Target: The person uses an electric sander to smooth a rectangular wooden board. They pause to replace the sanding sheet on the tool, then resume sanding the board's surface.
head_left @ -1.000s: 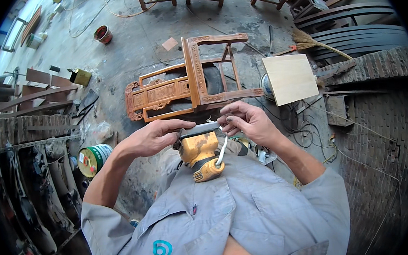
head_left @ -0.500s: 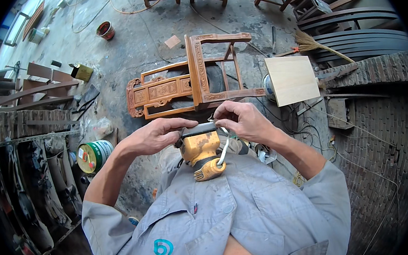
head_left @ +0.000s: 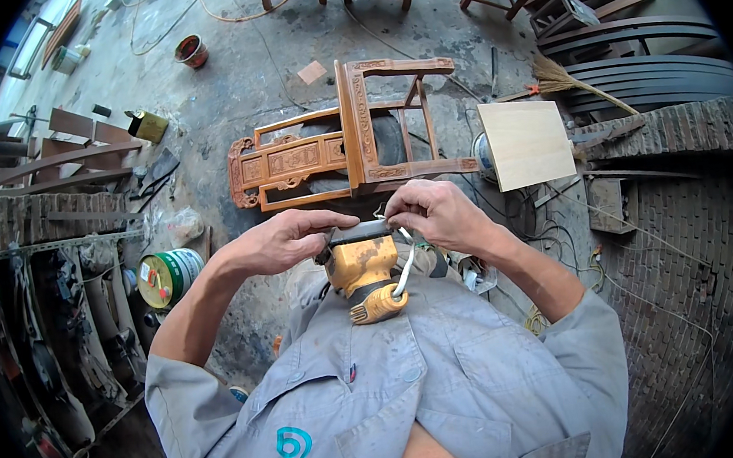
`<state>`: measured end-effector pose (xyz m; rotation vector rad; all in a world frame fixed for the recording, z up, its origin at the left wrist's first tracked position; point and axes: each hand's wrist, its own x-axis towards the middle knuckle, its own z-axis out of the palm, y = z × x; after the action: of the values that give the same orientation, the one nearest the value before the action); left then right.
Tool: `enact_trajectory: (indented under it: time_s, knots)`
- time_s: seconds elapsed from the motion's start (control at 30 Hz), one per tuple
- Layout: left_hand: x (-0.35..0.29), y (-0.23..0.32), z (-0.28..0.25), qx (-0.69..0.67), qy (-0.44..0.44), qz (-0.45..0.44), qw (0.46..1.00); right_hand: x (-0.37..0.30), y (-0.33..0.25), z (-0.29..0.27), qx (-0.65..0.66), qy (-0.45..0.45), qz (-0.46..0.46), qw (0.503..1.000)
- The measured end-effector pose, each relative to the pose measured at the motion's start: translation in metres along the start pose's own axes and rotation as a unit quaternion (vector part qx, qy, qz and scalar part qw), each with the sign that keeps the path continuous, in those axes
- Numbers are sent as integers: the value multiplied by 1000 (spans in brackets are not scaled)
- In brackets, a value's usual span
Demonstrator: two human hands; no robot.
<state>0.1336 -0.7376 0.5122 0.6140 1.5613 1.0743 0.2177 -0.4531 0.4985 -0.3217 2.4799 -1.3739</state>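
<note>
A dusty yellow power sander point(head_left: 363, 275) is held upright against my chest, its flat dark pad facing up. My left hand point(head_left: 285, 239) pinches the left end of the pad, and the fingers of my right hand point(head_left: 435, 212) close on its right end. A white cord loops down the sander's right side. Just beyond my hands a carved wooden chair point(head_left: 348, 140) lies on its side on the concrete floor.
A green paint can point(head_left: 167, 275) stands at my left. A pale square board point(head_left: 526, 142) rests to the right beside a brick ledge point(head_left: 680, 127). A broom, curved dark wood strips and more chairs lie farther off. Cables trail on the floor at right.
Both hands stay on the sander's pad. The right fingers have shifted slightly along its right end; the view has tilted a little.
</note>
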Motion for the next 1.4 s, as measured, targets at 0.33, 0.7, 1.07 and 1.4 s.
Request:
enact_trajectory:
  time_s: [0.33,0.7,1.07,1.4]
  knots:
    - [-1,-10,1,-9,3,-2,1000,-19,9,26,-182,72,-171,966]
    - [1,0,0,-11,-2,0,1000,-21,29,11,290,-48,94,951]
    - [-4,4,1,33,-5,15,999,-34,59,47,539,-226,160,795]
    - [-9,-6,-11,-43,-46,-67,996,-39,46,83,382,-126,188,896]
